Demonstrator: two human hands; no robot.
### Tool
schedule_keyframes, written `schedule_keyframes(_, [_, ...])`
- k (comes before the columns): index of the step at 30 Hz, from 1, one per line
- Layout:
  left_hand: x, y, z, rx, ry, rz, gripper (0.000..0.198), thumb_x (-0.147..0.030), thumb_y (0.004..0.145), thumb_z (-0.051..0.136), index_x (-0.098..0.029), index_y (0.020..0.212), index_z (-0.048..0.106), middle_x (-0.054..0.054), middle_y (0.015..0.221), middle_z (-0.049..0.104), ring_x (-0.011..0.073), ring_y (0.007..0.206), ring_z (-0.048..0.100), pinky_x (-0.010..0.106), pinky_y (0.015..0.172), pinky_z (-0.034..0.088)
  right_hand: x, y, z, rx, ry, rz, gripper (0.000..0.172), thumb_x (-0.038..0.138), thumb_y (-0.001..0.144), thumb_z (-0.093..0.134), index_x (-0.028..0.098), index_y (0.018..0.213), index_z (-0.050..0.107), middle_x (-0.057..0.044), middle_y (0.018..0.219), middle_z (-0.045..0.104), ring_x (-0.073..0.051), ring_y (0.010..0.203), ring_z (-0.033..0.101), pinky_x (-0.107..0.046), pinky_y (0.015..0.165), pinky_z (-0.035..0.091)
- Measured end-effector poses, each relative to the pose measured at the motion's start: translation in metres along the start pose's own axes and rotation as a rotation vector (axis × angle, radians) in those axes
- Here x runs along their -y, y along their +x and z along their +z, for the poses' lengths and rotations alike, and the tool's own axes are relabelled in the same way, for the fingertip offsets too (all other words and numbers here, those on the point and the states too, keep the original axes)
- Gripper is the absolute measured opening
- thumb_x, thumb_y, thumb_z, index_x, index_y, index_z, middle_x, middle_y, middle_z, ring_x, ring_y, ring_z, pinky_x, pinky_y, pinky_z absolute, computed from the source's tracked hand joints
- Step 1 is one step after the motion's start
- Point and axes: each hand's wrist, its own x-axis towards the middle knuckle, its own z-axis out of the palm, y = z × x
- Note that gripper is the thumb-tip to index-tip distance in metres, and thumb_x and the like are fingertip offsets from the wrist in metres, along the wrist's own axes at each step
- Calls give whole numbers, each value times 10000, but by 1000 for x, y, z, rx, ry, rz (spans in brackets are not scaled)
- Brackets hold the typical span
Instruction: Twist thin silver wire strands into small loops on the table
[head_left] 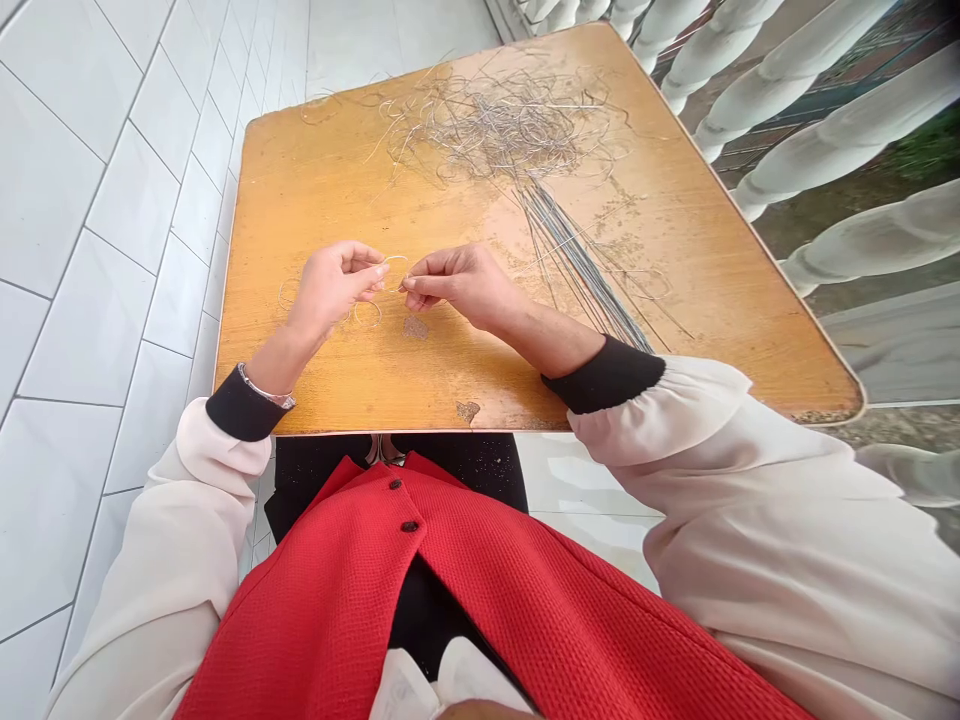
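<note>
Both hands are raised over the near left part of a wooden table. My left hand (337,288) pinches a thin pale wire (395,259) bent into a small loop. Close by on its right, my right hand (461,285) has its fingertips pressed together on the same wire's other side. A small wire ring (367,314) shows just below my left hand, and more thin curved wire shows to its left. Right of my right hand lies a bundle of straight grey wires (581,260), slanting down toward my right forearm, which hides its near end.
A tangled heap of thin wire (517,125) covers the far part of the wooden table (300,190). White balusters (810,145) run along the table's right side. A white tiled surface (97,240) is on the left. The table's near edge is close to my body.
</note>
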Motion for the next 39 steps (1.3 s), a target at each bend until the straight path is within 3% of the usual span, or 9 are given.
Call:
schedule_keyframes(7, [6, 5, 4, 28, 173, 130, 123, -76, 943, 664, -169, 904, 735, -49, 617, 659, 68, 581, 656, 181, 612, 513, 0, -3, 5, -26, -100, 8, 256, 103, 890, 779, 184, 666, 686, -18, 622, 694, -122, 562, 607, -280, 639, 553])
schedule_keyframes(13, [18, 5, 8, -59, 317, 259, 142, -117, 933, 659, -187, 837, 738, -35, 641, 695, 90, 577, 643, 222, 623, 491, 0, -9, 13, -160, -309, -146, 21, 176, 930, 741, 167, 918, 756, -50, 759, 763, -167, 689, 690, -293, 669, 548])
schedule_keyframes(18, [24, 4, 9, -92, 400, 352, 137, -138, 925, 652, -205, 850, 745, -15, 714, 731, 111, 648, 655, 239, 653, 494, 0, -11, 15, -232, -683, -276, 205, 129, 953, 619, 155, 1050, 798, -105, 881, 810, -247, 825, 761, -376, 805, 575])
schedule_keyframes(23, [32, 6, 12, -100, 414, 382, 138, -140, 929, 640, -206, 857, 738, -22, 697, 711, 114, 656, 660, 240, 664, 502, -7, -10, 14, -219, -865, -334, 313, 135, 994, 516, 158, 1149, 787, -122, 938, 821, -274, 902, 779, -388, 837, 572])
schedule_keyframes(32, [38, 3, 14, -140, 460, 446, 158, -141, 948, 615, -212, 871, 734, -9, 790, 768, 118, 694, 695, 246, 691, 528, -15, -12, 11, -184, -934, -384, 326, 185, 1011, 481, 167, 1120, 788, -132, 952, 820, -279, 879, 779, -395, 831, 573])
schedule_keyframes(39, [46, 6, 14, -194, 504, 468, 155, -154, 980, 624, -223, 879, 718, -13, 781, 755, 116, 694, 697, 250, 707, 533, -19, -11, 13, -190, -691, -329, 316, 290, 1043, 555, 163, 1241, 767, -105, 908, 821, -254, 861, 780, -399, 860, 601])
